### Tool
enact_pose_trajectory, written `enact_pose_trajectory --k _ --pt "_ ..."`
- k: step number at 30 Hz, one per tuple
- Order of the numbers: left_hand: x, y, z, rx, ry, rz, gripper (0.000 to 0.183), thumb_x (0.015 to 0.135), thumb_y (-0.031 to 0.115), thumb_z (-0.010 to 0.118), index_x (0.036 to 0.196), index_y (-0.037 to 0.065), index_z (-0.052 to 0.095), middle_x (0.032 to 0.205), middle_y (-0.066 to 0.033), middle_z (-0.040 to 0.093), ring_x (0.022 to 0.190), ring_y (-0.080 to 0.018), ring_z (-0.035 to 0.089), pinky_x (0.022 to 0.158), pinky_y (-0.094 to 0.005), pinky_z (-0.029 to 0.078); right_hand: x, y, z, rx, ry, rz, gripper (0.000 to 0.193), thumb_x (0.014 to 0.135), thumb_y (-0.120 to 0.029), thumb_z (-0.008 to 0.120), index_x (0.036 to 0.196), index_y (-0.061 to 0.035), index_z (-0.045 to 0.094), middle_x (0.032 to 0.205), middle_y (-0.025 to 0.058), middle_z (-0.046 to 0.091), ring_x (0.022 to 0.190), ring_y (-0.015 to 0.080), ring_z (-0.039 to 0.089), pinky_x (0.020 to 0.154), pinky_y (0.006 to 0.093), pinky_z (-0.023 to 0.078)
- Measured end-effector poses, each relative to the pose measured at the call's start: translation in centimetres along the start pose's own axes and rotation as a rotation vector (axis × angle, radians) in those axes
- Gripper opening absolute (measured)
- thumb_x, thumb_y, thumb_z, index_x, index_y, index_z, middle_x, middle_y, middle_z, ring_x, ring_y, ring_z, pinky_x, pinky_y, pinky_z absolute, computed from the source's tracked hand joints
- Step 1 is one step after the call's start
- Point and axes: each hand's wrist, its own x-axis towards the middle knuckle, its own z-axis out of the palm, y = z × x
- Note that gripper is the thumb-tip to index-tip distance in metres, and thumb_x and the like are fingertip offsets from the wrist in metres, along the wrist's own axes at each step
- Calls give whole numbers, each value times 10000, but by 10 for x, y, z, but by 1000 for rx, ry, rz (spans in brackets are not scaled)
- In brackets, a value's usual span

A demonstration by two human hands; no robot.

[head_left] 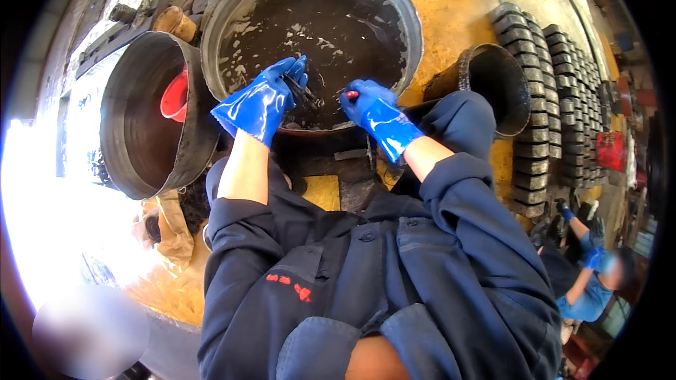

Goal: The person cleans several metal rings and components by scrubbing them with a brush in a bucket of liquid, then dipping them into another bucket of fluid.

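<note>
A wide round metal tub point(414, 35) stands in front of me, filled with dark liquid point(331, 24) that carries patches of pale foam. Over its near side, my left hand point(257, 102) in a wet blue rubber glove is closed around several thin dark pieces point(301, 93), whose kind I cannot make out. To its right, my right hand point(374, 109), gloved the same way, is a fist round a tool with a red handle end point(352, 96). The rest of that tool is hidden by the fingers. The two hands are apart.
Left of the tub, a large grey bucket point(130, 116) holds a red plastic vessel point(174, 98). A dark bucket point(493, 84) lies tilted at the right, beside stacked dark blocks point(528, 109). A co-worker in blue point(595, 295) is at lower right. A paper sack point(172, 229) lies at left.
</note>
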Motion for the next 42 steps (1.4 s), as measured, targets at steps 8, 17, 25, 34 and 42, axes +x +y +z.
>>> enact_pose_trajectory --k 8,17,25,34,42 --pt "14 8 -5 58 -210 -115 352 1078 292 601 1352 90 690 1351 -90 737 1081 -290 745 943 -489 590 4 0 2 9 -12 4 215 886 -394 739 1000 -216 780 1007 85 761 964 340 742 841 472 606" --pt "-19 5 38 162 -86 -222 608 1091 491 529 1498 40 547 1440 -202 662 1229 -370 689 998 -462 570 3 3 6 -21 -4 38 228 902 -412 736 1014 -219 780 1054 101 762 993 343 741 879 474 600" --pt "-22 3 16 365 -325 -25 464 1040 292 665 1410 13 633 1382 -207 696 1216 -347 707 1007 -448 579 1 1 3 -12 -1 57 217 901 -400 734 1001 -210 767 1041 103 760 993 353 743 873 479 601" --pt "-63 7 44 762 -343 247 386 1025 144 671 1361 -45 648 1310 -234 720 1215 -354 704 1095 -438 535 4 7 6 2 38 4 221 866 -387 766 951 -184 759 962 104 753 897 354 747 788 486 606" --pt "-21 -1 25 363 -295 84 450 1028 180 658 1431 -12 597 1433 -223 657 1291 -387 661 1115 -502 531 2 5 3 33 61 -28 239 864 -390 760 953 -168 758 967 106 755 916 345 748 772 488 608"
